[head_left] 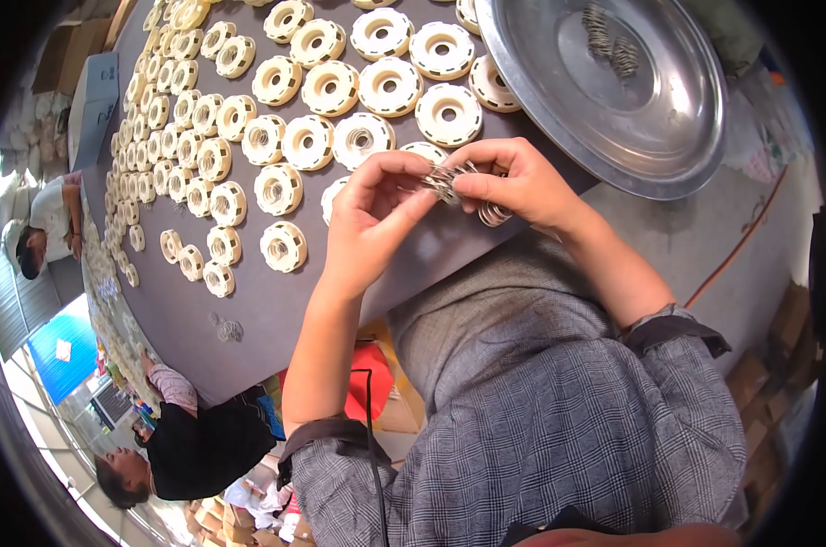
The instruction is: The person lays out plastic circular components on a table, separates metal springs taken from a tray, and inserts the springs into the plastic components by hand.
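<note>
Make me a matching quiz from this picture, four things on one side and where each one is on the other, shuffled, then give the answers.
Things:
1. metal springs
2. round metal tray
3. cream plastic wheels
4. loose spring

Places:
A. lying alone on the grey table, near its front edge
B. laid out in rows across the table
C. pinched between the fingers of the left hand and right hand
D. at the table's right end, with a few springs inside

Pairs: 1-C, 2-D, 3-B, 4-A

Cream plastic wheels (pixel 330 87), grey table (pixel 276 310), silver metal pan (pixel 613 82), grey checked sleeves (pixel 559 428).
</note>
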Available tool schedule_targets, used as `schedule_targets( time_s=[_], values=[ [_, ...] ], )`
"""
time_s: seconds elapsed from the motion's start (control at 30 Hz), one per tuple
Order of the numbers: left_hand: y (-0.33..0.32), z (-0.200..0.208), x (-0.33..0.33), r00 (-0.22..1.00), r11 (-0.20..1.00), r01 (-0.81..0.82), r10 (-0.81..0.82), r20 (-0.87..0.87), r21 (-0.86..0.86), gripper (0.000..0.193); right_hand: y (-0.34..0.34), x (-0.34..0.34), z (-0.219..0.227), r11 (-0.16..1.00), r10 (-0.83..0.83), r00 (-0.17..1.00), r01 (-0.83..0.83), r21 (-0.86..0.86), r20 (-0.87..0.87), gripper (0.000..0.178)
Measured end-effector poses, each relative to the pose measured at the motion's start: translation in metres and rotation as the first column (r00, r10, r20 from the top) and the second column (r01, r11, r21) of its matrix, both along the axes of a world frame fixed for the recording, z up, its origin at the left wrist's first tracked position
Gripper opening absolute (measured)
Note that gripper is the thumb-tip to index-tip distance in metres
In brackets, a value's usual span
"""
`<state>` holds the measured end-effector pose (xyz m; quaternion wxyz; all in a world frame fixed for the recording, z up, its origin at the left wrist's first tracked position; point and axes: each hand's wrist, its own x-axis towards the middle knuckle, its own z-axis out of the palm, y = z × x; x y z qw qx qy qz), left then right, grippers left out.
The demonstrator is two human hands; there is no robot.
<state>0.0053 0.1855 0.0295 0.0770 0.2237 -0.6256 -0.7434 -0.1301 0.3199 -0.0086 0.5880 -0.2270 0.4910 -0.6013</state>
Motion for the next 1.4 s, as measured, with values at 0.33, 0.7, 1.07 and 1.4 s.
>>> schedule_targets(
  time_s=[0.33, 0.7, 1.07, 1.4],
  values=[
    [-0.014, -0.018, -0.025, 0.994, 0.989, -0.111, 0.112, -0.01, 0.101, 0.023, 0.004, 0.009, -0.012, 0.976, -0.193, 0.981, 0.19, -0.105, -0.022, 0.021],
    [-0.021, -0.03, -0.065, 0.991, 0.322, 0.079, -0.127, 0.04, -0.943, 0.011, 0.014, 0.002, -0.015, 0.96, -0.279, 0.959, 0.278, -0.04, -0.046, 0.019],
    [-0.01, -0.017, -0.067, 0.996, 0.836, 0.022, 0.026, 0.08, -0.548, 0.021, 0.015, 0.003, -0.022, 0.959, -0.283, 0.959, 0.283, -0.031, -0.001, 0.021],
    [-0.016, -0.03, -0.067, 1.0, 0.819, -0.004, 0.011, 0.01, -0.574, 0.016, 0.022, 0.005, -0.03, 0.943, -0.32, 0.947, 0.317, -0.097, -0.012, 0.022]
  ],
)
